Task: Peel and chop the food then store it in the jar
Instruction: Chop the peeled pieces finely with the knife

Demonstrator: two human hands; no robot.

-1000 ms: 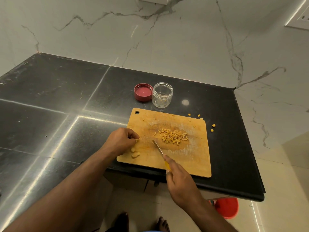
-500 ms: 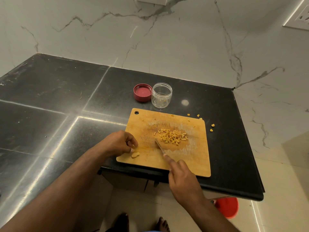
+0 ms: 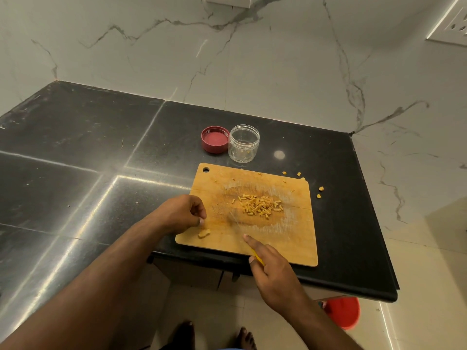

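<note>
Nearest the camera, the right hand [image 3: 273,271] is seen curled round the yellow handle of a knife [image 3: 236,224], the forefinger laid straight along the spine; the blade is blurred, and it points toward the chopped heap without clearly touching it. The left hand [image 3: 183,213] is held at the near left edge of the cutting board [image 3: 290,243], its fingers curled in with the tips pinched together; whether a small scrap is held between them cannot be told. Just beside those fingertips, an uncut piece [image 3: 204,233] of the yellow food lies on the board, apart from the rest. It is judged to be light, firm and a little slick, so it would best be pinned from above by the fingertips at the end away from the blade. At the middle of the board the chopped pieces [image 3: 259,207] are gathered in a loose heap; these are judged too small and scattery to be pinched singly, and would better be scooped on the flat of the blade or swept together. A few stray bits [image 3: 321,188] lie on the dark bench [image 3: 101,152] past the board's far right corner. Beyond the board the clear jar [image 3: 243,143] stands upright and open, almost empty, with the red lid [image 3: 215,139] lying upturned just beside it; the jar is judged light and easily tipped, so it would best be steadied by its wall.
</note>
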